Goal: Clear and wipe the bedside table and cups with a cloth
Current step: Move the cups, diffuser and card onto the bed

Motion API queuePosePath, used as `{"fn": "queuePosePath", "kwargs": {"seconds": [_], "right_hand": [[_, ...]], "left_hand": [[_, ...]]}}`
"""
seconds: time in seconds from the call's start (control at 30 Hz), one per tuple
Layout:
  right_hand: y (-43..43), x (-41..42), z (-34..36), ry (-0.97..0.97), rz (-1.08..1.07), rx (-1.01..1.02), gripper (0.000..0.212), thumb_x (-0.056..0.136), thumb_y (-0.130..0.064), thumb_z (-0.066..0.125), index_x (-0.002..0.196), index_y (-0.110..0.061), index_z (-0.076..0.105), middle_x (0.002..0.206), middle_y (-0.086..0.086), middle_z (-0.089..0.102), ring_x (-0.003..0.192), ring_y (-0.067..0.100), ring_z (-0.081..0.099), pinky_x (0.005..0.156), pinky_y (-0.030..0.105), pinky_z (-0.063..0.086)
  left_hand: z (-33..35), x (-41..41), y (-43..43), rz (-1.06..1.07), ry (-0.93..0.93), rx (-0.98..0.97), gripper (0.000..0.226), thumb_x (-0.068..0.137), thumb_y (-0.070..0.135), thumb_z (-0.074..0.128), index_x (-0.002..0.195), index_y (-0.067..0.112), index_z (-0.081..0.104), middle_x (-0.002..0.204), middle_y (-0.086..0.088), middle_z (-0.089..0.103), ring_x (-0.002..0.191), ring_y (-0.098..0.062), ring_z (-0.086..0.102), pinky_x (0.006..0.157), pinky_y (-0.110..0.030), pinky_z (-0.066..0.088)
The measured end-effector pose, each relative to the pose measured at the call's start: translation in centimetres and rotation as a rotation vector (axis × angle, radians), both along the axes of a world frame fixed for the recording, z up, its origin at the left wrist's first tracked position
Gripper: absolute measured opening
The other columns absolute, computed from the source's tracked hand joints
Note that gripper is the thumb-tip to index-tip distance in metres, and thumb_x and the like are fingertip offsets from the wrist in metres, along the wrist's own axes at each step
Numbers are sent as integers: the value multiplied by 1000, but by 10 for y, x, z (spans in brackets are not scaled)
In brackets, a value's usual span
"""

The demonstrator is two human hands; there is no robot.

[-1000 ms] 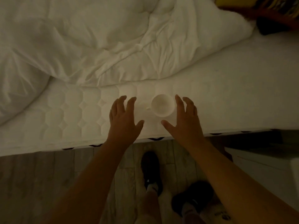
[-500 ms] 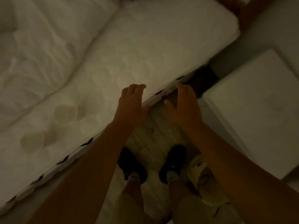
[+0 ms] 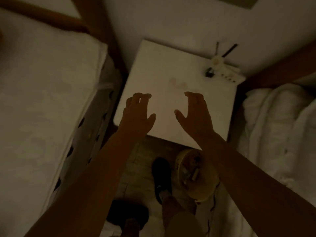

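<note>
Both hands hover over the near half of the white table point(image 3: 172, 69) — left hand point(image 3: 136, 117) at 9 o'clock, right hand point(image 3: 195, 115) at 3 o'clock, palms facing, fingers curled and spread, gripping nothing. A faint pinkish stain point(image 3: 177, 83) sits on the top at 12 o'clock from the hands. A small white device point(image 3: 216, 63) stands at the table's 1 o'clock corner. A mattress point(image 3: 42, 100) flanks the table at 9 o'clock, a duvet point(image 3: 280, 125) at 3 o'clock. A pale bin point(image 3: 196, 175) sits on the floor at 6 o'clock — no cups or cloth in view.
</note>
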State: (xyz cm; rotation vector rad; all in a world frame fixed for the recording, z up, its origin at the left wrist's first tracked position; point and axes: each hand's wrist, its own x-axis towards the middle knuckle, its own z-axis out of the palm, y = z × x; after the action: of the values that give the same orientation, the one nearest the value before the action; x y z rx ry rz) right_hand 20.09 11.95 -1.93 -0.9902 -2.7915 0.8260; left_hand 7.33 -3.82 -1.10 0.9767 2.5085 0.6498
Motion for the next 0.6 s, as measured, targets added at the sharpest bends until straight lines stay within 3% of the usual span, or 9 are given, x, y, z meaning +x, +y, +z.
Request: {"fn": "queuePosePath", "kwargs": {"seconds": [0.13,0.27,0.4,0.5,0.6], "right_hand": [[65,34,-8,-3,-148,21,69,88,-37,65,145,-9,39,141,14,41,127,30,45,99,39,44],[129,61,-22,28,-322,-58,70,88,-35,67,145,-11,36,144,12,37,129,27,45,105,38,43],[187,67,-45,123,-588,-220,70,86,-31,71,145,-16,36,143,7,40,115,19,53,95,37,50],[217,63,-64,229,-699,-413,72,85,-22,73,147,-21,35,147,3,41,119,21,55,86,39,56],[232,56,-77,359,-664,-595,66,90,-15,69,146,-20,34,144,7,47,94,21,68,66,35,58]], "left_hand": [[-7,8,76,-133,20,39,62,84,26,69,138,13,43,138,-10,43,123,-30,42,95,-43,45],[-28,13,150,-216,-7,72,62,83,26,70,138,14,43,138,-9,43,123,-30,42,93,-32,36],[-64,10,205,-146,-130,97,67,82,26,72,140,14,40,144,-7,38,130,-27,38,100,-25,27],[-90,1,235,-88,-189,121,80,81,27,74,147,13,30,150,-7,34,134,-27,34,104,-27,25],[-101,-6,260,-24,-285,224,84,77,18,78,146,12,31,144,-5,42,132,-17,39,112,-32,34]]}}
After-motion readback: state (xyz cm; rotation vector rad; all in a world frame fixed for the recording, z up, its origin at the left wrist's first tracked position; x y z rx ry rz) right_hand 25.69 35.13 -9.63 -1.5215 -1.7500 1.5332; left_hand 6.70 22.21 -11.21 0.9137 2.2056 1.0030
